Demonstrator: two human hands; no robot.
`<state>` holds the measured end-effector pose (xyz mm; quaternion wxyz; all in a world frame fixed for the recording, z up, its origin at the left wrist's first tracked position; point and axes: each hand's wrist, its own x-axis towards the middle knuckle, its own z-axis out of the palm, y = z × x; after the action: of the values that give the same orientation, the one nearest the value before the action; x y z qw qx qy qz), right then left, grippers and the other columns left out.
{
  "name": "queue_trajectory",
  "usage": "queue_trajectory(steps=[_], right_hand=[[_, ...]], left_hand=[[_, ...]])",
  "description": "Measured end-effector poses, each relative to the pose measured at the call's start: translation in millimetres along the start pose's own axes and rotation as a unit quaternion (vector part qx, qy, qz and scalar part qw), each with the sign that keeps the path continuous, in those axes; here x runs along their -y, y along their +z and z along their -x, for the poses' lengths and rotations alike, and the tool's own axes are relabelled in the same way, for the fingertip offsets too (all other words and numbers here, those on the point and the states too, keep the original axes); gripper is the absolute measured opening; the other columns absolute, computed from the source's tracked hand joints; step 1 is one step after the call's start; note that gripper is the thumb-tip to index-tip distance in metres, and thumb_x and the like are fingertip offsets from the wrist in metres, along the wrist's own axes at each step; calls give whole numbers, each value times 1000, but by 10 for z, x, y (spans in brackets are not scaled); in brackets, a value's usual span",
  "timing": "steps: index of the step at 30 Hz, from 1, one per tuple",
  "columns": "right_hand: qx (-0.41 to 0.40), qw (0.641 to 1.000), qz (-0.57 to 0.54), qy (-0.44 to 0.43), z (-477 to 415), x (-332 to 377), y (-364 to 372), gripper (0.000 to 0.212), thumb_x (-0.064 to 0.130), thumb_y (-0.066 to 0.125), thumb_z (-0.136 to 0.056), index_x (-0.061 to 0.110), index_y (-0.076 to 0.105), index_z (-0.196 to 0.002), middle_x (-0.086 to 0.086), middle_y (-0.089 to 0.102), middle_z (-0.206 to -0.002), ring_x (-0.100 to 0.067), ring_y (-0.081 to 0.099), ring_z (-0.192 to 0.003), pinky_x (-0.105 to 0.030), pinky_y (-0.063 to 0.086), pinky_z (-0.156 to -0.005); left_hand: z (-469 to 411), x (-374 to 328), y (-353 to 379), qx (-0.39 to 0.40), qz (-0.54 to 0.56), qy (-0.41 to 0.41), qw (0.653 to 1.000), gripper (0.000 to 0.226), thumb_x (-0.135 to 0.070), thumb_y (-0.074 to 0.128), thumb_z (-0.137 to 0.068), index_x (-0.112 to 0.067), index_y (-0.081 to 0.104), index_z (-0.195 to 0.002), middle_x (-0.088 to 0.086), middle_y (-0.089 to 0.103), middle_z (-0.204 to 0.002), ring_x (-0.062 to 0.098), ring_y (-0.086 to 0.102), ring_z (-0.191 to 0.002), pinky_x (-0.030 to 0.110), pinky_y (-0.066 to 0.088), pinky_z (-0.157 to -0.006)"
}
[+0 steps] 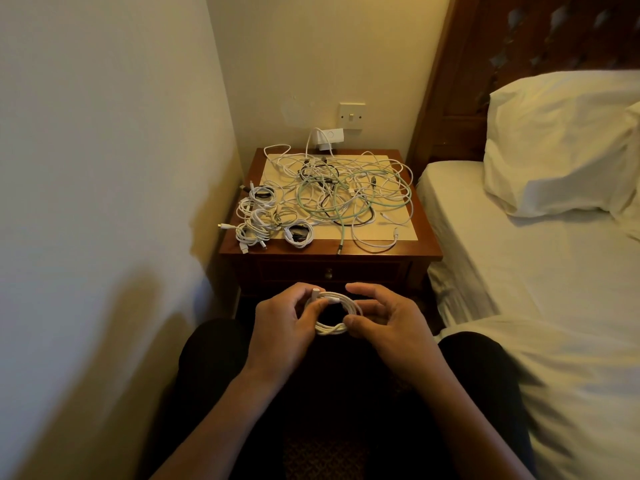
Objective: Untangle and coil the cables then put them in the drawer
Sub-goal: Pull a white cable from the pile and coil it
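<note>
While tangled cables (346,190) sprawl over the tabletop (428,250), the white coiled cable (330,329) is held low before the shut drawer (367,271). Left grip (280,327) and right grip (391,327) both pinch its loops.

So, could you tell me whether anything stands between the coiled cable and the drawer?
The left hand and right hand hold the white coil just before the drawer, whose shut front alone bars the way.
</note>
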<state>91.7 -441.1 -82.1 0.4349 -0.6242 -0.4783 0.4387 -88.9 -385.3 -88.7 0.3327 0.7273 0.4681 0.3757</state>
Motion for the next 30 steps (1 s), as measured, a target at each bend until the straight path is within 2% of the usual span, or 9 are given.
queue_trajectory(steps=[5, 9, 12, 15, 18, 20, 23, 27, 30], right_hand=[[-54, 995, -84, 8, -14, 3, 38, 20, 20, 69, -97, 24, 77, -115, 0, 79, -100, -15, 76, -94, -41, 63, -87], [-25, 996, -89, 17, -31, 18, -26, 17, 14, 73, -93, 18, 80, -108, -4, 79, -94, -19, 78, -88, -40, 64, -83], [-53, 998, -12, -9, -67, 21, -72, 17, 13, 75, -92, 21, 80, -106, 3, 79, -94, -10, 77, -86, -30, 63, -80], [-95, 987, 115, -61, -112, 3, -70, 21, 15, 75, -93, 29, 79, -108, 14, 77, -94, 4, 72, -87, -20, 60, -79], [-89, 984, 135, -77, -154, -58, -77, 22, 14, 73, -94, 30, 79, -109, 17, 76, -95, 6, 71, -87, -20, 61, -80], [-76, 987, 127, -68, -197, -97, -103, 22, 15, 72, -95, 31, 78, -109, 16, 76, -94, 5, 72, -87, -22, 61, -80], [-67, 990, 101, -66, -308, -85, -167, 21, 20, 71, -96, 33, 77, -112, 16, 76, -95, 3, 71, -91, -21, 60, -80], [-82, 987, 118, -79, -593, -80, -332, 28, 29, 69, -98, 40, 70, -123, 23, 71, -108, 12, 64, -101, -8, 51, -79], [-113, 979, 145, -91, -890, -117, -510, 21, 25, 70, -97, 36, 74, -115, 20, 73, -103, 7, 66, -93, -9, 48, -76]], left_hand=[[-21, -11, 38, 6, 93, -72, 993, 16, -24, 71, -95, -23, 76, -110, -9, 77, -95, 2, 72, -92, 17, 57, -75], [-60, -35, -17, 82, 360, -244, 896, 24, -15, 69, -93, -8, 74, -115, 12, 77, -102, 24, 74, -92, 34, 61, -81], [-67, -53, 3, 98, 377, -249, 887, 22, -9, 65, -95, -5, 73, -115, 17, 76, -103, 26, 75, -89, 34, 62, -78], [-84, -67, 43, 103, 312, -227, 917, 18, -11, 67, -96, -10, 74, -112, 10, 78, -99, 23, 76, -93, 34, 63, -80], [-155, 3, 44, 111, 58, -131, 984, 14, -23, 74, -93, -31, 76, -104, -10, 76, -90, 5, 72, -85, 19, 58, -73], [-214, 15, 41, 114, 44, -130, 984, 14, -24, 76, -91, -34, 77, -101, -11, 75, -87, 5, 71, -79, 16, 55, -67], [-340, 27, 61, 107, 127, -168, 972, 12, -21, 76, -91, -28, 79, -101, -5, 77, -90, 10, 73, -79, 20, 56, -68], [-745, 171, 98, 29, -7, -118, 993, 11, -29, 79, -89, -32, 78, -100, -14, 75, -92, 0, 68, -88, 14, 50, -75], [-1199, 241, 116, 5, -78, -67, 995, 14, -25, 80, -87, -26, 79, -101, -14, 73, -98, 2, 64, -94, 16, 43, -76]])
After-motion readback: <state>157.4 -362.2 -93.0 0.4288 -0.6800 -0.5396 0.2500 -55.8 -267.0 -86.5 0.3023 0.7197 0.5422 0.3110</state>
